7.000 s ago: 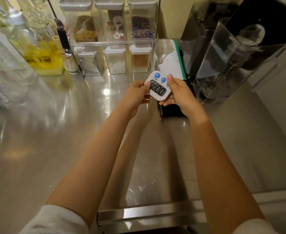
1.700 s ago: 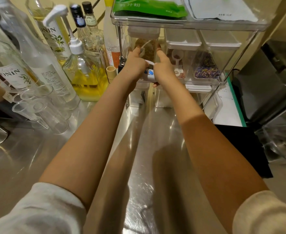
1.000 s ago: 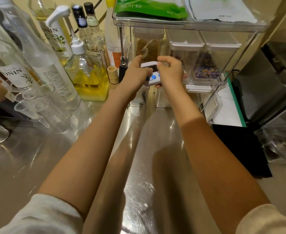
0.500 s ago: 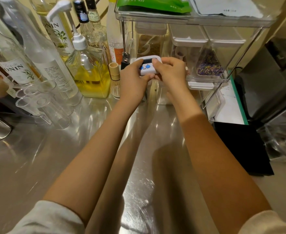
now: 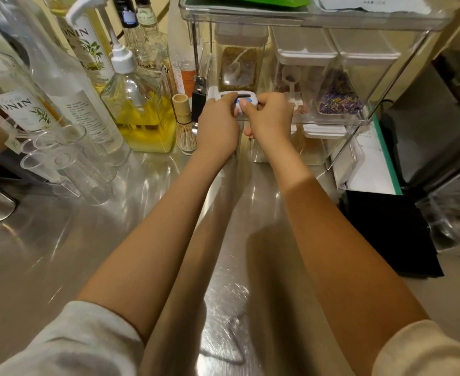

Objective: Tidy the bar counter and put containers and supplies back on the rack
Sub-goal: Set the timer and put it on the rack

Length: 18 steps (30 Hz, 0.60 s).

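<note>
A small white timer with blue buttons is held up in front of the clear acrylic rack, at the level of its middle shelf. My left hand grips the timer's left side, fingers curled over its top. My right hand holds the right side with the thumb pressed on the face near the blue buttons. Most of the timer is hidden by both hands. On that shelf stand clear lidded containers: one with brown contents, one with a white scoop, one with purple dried flowers.
Syrup bottles and a yellow-liquid pump bottle crowd the counter's left, with empty glass tumblers lying before them. A bamboo whisk stands beside the rack. A black cloth and dark machine sit right.
Both hands have kept hold of the timer and shifted it slightly; it has tilted flatter, so less of its face shows. The camera has moved a little closer to the rack.
</note>
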Each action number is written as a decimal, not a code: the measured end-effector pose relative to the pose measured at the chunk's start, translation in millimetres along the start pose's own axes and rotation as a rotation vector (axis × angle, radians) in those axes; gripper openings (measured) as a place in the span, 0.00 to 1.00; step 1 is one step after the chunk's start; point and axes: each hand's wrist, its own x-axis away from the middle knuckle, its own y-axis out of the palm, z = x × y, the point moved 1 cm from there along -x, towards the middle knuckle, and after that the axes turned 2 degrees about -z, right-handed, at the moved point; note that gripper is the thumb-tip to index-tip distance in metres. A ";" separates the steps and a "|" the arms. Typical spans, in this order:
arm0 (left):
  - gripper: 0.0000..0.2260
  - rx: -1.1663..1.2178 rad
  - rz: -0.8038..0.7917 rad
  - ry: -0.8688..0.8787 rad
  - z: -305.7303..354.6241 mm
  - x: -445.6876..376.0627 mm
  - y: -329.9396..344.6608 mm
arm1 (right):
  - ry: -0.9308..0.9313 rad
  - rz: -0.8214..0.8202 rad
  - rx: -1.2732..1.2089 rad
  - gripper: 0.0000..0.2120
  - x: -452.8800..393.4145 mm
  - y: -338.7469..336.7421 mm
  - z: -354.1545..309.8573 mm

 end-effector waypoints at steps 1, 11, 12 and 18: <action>0.18 -0.019 0.001 0.000 -0.7 -1.6 0.6 | -0.009 0.018 0.019 0.12 -0.6 0.9 0.3; 0.19 -0.005 -0.015 -0.013 1.6 3.0 0.1 | -0.022 0.139 0.225 0.14 3.7 4.3 0.3; 0.19 -0.014 -0.020 -0.015 1.0 2.9 0.9 | -0.020 0.150 0.239 0.13 5.2 3.7 -0.1; 0.19 -0.048 -0.047 -0.032 -6.8 -3.3 6.2 | -0.017 0.183 0.270 0.13 10.4 1.2 -3.5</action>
